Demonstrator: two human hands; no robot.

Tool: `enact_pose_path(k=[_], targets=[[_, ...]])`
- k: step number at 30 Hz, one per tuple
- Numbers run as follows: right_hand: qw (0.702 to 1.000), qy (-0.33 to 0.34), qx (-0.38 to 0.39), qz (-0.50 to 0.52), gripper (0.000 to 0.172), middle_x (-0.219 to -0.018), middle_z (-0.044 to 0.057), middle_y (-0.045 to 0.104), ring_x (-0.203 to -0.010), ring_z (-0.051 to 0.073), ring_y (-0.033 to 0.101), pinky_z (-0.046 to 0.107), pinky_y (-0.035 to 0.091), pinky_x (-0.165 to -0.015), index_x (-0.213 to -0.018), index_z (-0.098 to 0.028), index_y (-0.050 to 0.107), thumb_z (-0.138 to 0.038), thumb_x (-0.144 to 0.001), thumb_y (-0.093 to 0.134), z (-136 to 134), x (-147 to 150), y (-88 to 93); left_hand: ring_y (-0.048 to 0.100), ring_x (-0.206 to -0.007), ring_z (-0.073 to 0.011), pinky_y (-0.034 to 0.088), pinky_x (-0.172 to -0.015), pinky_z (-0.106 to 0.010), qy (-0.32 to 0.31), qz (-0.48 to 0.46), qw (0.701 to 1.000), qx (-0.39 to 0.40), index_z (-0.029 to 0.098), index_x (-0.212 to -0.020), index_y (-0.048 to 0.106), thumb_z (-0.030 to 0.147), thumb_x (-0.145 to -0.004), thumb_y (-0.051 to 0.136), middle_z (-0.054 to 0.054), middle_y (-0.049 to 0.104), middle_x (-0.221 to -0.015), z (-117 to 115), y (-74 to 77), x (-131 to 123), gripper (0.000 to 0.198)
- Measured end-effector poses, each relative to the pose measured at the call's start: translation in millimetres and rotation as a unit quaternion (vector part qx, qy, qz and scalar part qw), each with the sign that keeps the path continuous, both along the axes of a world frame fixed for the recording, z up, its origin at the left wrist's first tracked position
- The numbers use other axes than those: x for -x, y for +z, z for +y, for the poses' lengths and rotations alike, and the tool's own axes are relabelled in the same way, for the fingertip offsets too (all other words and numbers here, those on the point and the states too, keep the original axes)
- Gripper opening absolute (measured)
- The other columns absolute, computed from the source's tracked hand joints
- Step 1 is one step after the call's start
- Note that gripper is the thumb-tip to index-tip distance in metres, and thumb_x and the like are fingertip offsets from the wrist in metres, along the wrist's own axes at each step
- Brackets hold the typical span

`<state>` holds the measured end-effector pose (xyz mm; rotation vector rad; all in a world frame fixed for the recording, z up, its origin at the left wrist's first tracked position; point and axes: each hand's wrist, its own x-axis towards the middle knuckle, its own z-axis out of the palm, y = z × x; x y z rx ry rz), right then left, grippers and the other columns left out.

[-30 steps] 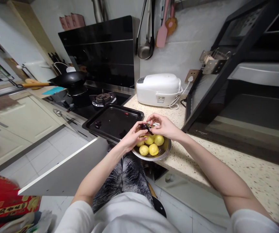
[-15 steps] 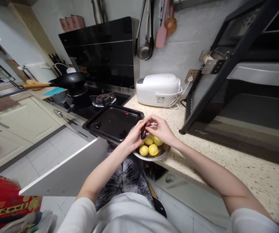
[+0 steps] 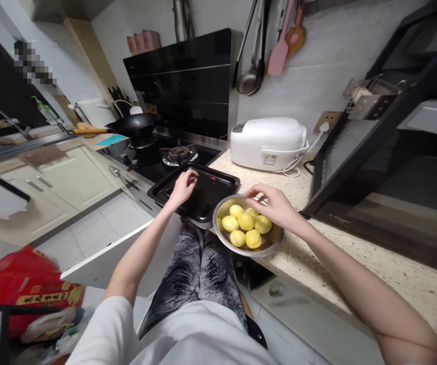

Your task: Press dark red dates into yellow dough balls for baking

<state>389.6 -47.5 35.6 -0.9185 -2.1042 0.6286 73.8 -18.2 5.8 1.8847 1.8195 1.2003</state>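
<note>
My left hand [image 3: 182, 188] reaches over the black baking tray [image 3: 222, 178], fingers pinched on a small dark red piece [image 3: 191, 178] just above the tray floor. Another small red piece [image 3: 212, 178] lies in the tray. My right hand [image 3: 273, 203] hovers at the far rim of the metal bowl [image 3: 275, 242], fingers loosely curled; I cannot make out anything in them. Several round yellow balls [image 3: 245, 222] lie in the bowl.
A white rice cooker [image 3: 267, 143] stands behind the bowl on the speckled counter [image 3: 355, 253]. A black oven rack frame [image 3: 373, 132] fills the right. A gas hob [image 3: 178, 152] and a black wok [image 3: 136, 124] lie left of the tray. Utensils [image 3: 254, 50] hang on the wall.
My hands were together above the bowl on a dark piece. The left hand has since carried it left over the baking tray; the right hand stays at the bowl.
</note>
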Motion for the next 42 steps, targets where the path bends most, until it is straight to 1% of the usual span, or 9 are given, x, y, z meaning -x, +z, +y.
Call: enact_pose_path(k=[2,5,8,11,18,24,34,38,42], targets=[[1.0,0.0,0.003,-0.016,0.011,-0.098,0.006,0.075,-0.091,0.023,0.069,0.036,0.056,-0.078,-0.09,-0.021,0.071,-0.028,-0.088,0.063,2,-1,-1.4,0.064,-0.101,-0.0218,0.053,-0.096,-0.037,0.07,0.09,0.993,0.008,0.02,-0.112,0.066,0.011,-0.095,0.053,-0.01,0.06,-0.113,3,-3.5,30,0.024],[0.999,0.004,0.003,-0.037,0.01,-0.096,0.005,0.076,-0.09,0.023,0.07,0.036,0.056,-0.079,-0.09,-0.022,0.071,-0.027,-0.087,0.063,5,-1,-4.6,0.063,-0.107,-0.0295,0.05,-0.101,-0.047,0.125,0.167,0.977,0.039,0.018,-0.114,0.066,0.01,-0.095,0.049,-0.015,0.056,-0.117,5,-8.3,59,0.027],[0.998,0.015,0.005,-0.053,0.01,-0.096,0.005,0.076,-0.091,0.024,0.071,0.037,0.056,-0.08,-0.091,-0.022,0.071,-0.027,-0.087,0.064,6,-1,-8.5,0.061,-0.111,-0.0336,0.051,-0.099,-0.049,0.149,0.23,0.959,0.077,0.017,-0.114,0.067,0.01,-0.093,0.05,-0.017,0.056,-0.119,6,-13.4,75,0.028],[0.998,0.017,0.004,-0.061,0.009,-0.097,0.006,0.077,-0.091,0.025,0.071,0.038,0.056,-0.081,-0.091,-0.023,0.071,-0.028,-0.087,0.064,7,-1,-11.6,0.06,-0.112,-0.0329,0.052,-0.097,-0.047,0.153,0.278,0.942,0.106,0.02,-0.117,0.067,0.015,-0.095,0.052,-0.016,0.057,-0.121,7,-18.9,82,0.027],[0.996,0.025,0.014,-0.08,0.012,-0.096,0.006,0.077,-0.09,0.025,0.071,0.039,0.055,-0.082,-0.093,-0.022,0.071,-0.028,-0.088,0.062,7,-2,-11.8,0.053,-0.121,-0.0337,0.05,-0.096,-0.042,0.145,0.352,0.916,0.127,0.022,-0.117,0.07,0.032,-0.101,0.052,-0.016,0.056,-0.129,2,-27.8,81,0.027],[0.995,0.035,0.028,-0.084,0.01,-0.092,0.005,0.077,-0.085,0.023,0.072,0.036,0.056,-0.078,-0.091,-0.022,0.07,-0.028,-0.088,0.063,6,-1,-10.2,0.046,-0.132,-0.0402,0.042,-0.104,-0.051,0.148,0.38,0.906,0.113,0.021,-0.122,0.073,0.031,-0.101,0.049,-0.019,0.057,-0.134,-3,-28.5,78,0.033],[0.994,0.043,0.038,-0.094,0.012,-0.092,0.005,0.077,-0.084,0.023,0.071,0.035,0.054,-0.076,-0.093,-0.022,0.071,-0.03,-0.09,0.062,4,-1,-10.3,0.044,-0.138,-0.0365,0.038,-0.108,-0.053,0.091,0.365,0.917,0.13,0.027,-0.125,0.072,0.033,-0.099,0.056,-0.014,0.062,-0.138,2,-27.4,80,0.031],[0.994,0.04,0.035,-0.095,0.012,-0.093,0.005,0.077,-0.085,0.023,0.071,0.035,0.054,-0.076,-0.093,-0.022,0.071,-0.03,-0.089,0.062,3,-1,-7.8,0.047,-0.137,-0.037,0.036,-0.111,-0.057,0.066,0.358,0.923,0.126,0.024,-0.129,0.069,0.038,-0.099,0.06,-0.017,0.062,-0.136,5,-26.3,75,0.035],[0.994,0.04,0.042,-0.097,0.012,-0.092,0.005,0.077,-0.085,0.022,0.071,0.034,0.054,-0.078,-0.093,-0.022,0.071,-0.029,-0.089,0.062,2,-2,-5.1,0.046,-0.141,-0.0376,0.029,-0.117,-0.062,0.031,0.35,0.93,0.104,0.02,-0.137,0.063,0.041,-0.1,0.06,-0.02,0.059,-0.142,15,-25.0,62,0.043]])
